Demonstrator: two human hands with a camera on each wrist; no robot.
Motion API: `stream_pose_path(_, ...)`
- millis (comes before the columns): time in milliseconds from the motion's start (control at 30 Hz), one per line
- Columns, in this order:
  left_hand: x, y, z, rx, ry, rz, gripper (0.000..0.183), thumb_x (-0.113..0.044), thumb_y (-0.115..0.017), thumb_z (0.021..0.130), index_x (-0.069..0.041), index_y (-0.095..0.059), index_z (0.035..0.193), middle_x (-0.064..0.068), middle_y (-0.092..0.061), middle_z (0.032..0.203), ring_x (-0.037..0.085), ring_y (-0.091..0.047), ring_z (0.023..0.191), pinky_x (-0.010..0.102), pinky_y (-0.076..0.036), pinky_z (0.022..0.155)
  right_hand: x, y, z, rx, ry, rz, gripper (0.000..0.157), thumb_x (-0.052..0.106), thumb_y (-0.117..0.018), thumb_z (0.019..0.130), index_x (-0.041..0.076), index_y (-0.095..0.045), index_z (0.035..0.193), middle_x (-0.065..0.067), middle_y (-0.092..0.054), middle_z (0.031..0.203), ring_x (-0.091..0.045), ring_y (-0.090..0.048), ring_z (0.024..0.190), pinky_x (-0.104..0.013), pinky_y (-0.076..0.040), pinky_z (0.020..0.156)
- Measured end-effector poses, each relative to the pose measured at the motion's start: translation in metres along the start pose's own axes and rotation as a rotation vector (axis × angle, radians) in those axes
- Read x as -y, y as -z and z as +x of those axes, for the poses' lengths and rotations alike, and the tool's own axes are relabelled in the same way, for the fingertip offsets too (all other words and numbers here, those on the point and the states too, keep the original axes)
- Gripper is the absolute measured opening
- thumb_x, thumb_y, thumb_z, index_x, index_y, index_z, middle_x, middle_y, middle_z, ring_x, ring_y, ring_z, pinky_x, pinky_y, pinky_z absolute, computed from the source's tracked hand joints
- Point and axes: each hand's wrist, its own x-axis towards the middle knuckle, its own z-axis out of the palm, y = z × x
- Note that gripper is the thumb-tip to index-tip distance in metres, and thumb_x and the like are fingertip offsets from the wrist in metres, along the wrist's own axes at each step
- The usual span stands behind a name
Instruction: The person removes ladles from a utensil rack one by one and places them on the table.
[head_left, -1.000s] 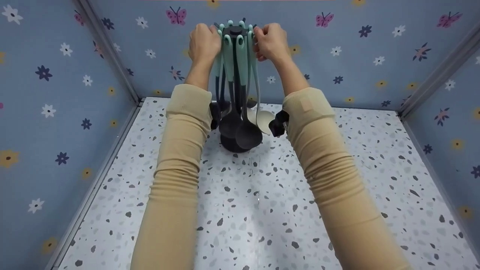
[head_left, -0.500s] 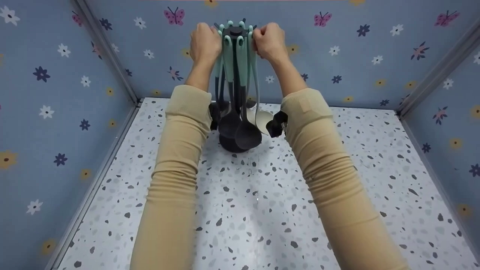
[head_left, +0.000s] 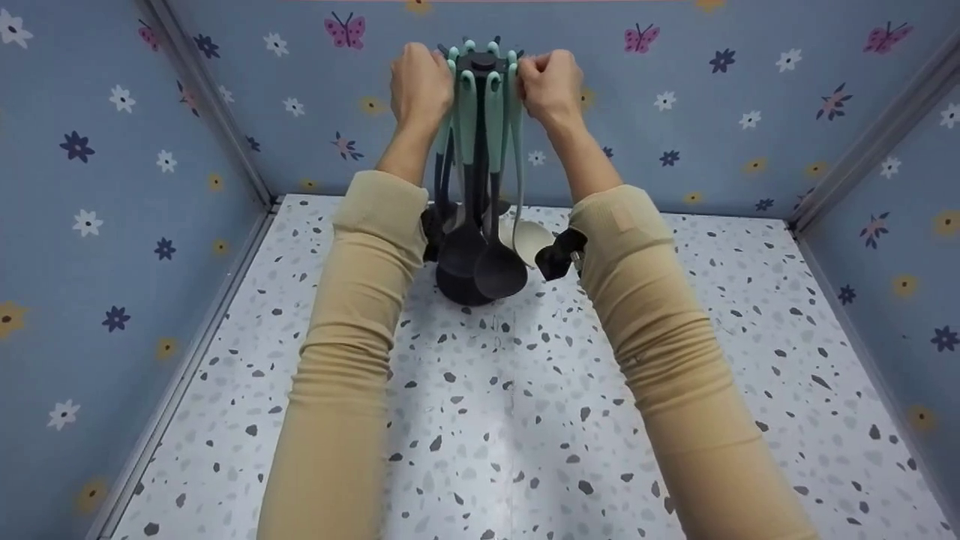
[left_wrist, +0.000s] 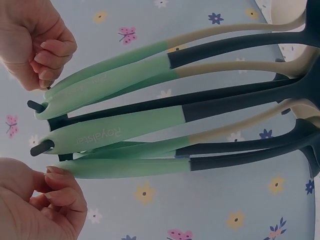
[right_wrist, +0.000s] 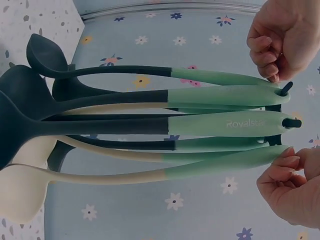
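Note:
A black utensil rack [head_left: 484,65] stands with its base [head_left: 465,289] on the tabletop, hung all round with green-handled kitchen utensils. Some have dark heads, others cream. My left hand [head_left: 422,86] pinches the handle end of a dark-headed utensil [left_wrist: 220,161] at the rack's left side. On the opposite side, my right hand [head_left: 551,86] has thumb and fingertips on the handle end of a cream ladle [right_wrist: 22,192]. Between the hands, a dark ladle [head_left: 501,271] and another dark utensil [head_left: 461,247] hang at the front from hooks through their handle holes.
The rack is near the far edge of a white speckled tabletop [head_left: 480,420]. Blue flowered panels rise at the back [head_left: 712,112], left [head_left: 135,225] and right [head_left: 900,225]. Black wrist cameras sit beneath both sleeve cuffs, close to the hanging heads.
Both hands and the top of the rack have shifted slightly right, while the base stays almost in place. The hands keep their hold on either side. The head view has moved a little.

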Motion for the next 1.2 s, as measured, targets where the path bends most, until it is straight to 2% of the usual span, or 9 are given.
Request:
stream_pose_path(200,-0.003,-0.006,-0.007,-0.003,-0.074,0.020,0.033,-0.020,-0.029,0.098,-0.013,-0.036,0.066,-0.001,-0.032,0.057,0.006,-0.030,0.047,0.021,-0.028,0.050,-0.005,0.009,-0.002,-0.041,-0.011,-0.046,0.038,0.012,-0.043,0.091,0.011,-0.047,0.054,0.001,-0.043,0.053,-0.008,-0.036,0.043,-0.017,-0.031,0.042)
stream_pose_path(400,-0.009,-0.011,-0.013,0.031,-0.114,0.033,0.036,-0.020,-0.030,0.098,-0.013,-0.036,0.063,-0.001,-0.030,0.055,0.006,-0.027,0.045,0.020,-0.028,0.048,-0.011,0.021,-0.006,-0.055,-0.028,0.054,0.034,0.010,-0.044,0.090,0.009,-0.046,0.056,-0.001,-0.044,0.056,-0.009,-0.037,0.046,-0.017,-0.031,0.042)
stream_pose_path(600,-0.017,-0.016,-0.019,0.077,-0.143,0.049,0.038,-0.019,-0.027,0.098,-0.012,-0.034,0.061,-0.001,-0.028,0.054,0.007,-0.025,0.042,0.019,-0.026,0.045,-0.018,0.034,-0.013,-0.059,-0.054,0.139,0.037,0.008,-0.046,0.090,0.008,-0.047,0.052,-0.002,-0.044,0.052,-0.009,-0.036,0.041,-0.018,-0.032,0.039)
stream_pose_path(967,-0.024,-0.023,-0.038,0.133,-0.152,-0.045,0.037,-0.020,-0.032,0.097,-0.012,-0.037,0.061,-0.002,-0.033,0.056,0.005,-0.031,0.047,0.018,-0.027,0.046,-0.033,0.051,-0.035,-0.086,0.018,0.322,0.035,0.005,-0.045,0.090,0.006,-0.047,0.055,-0.004,-0.042,0.053,-0.012,-0.036,0.044,-0.018,-0.029,0.040)
stream_pose_path(1200,-0.029,-0.026,-0.054,0.154,-0.231,-0.081,0.043,-0.019,-0.033,0.097,-0.012,-0.032,0.055,-0.002,-0.029,0.051,0.006,-0.027,0.043,0.018,-0.024,0.043,-0.040,0.064,-0.048,-0.120,0.081,0.386,0.036,0.000,-0.045,0.089,0.006,-0.046,0.053,-0.002,-0.039,0.050,-0.010,-0.034,0.041,-0.018,-0.029,0.038)
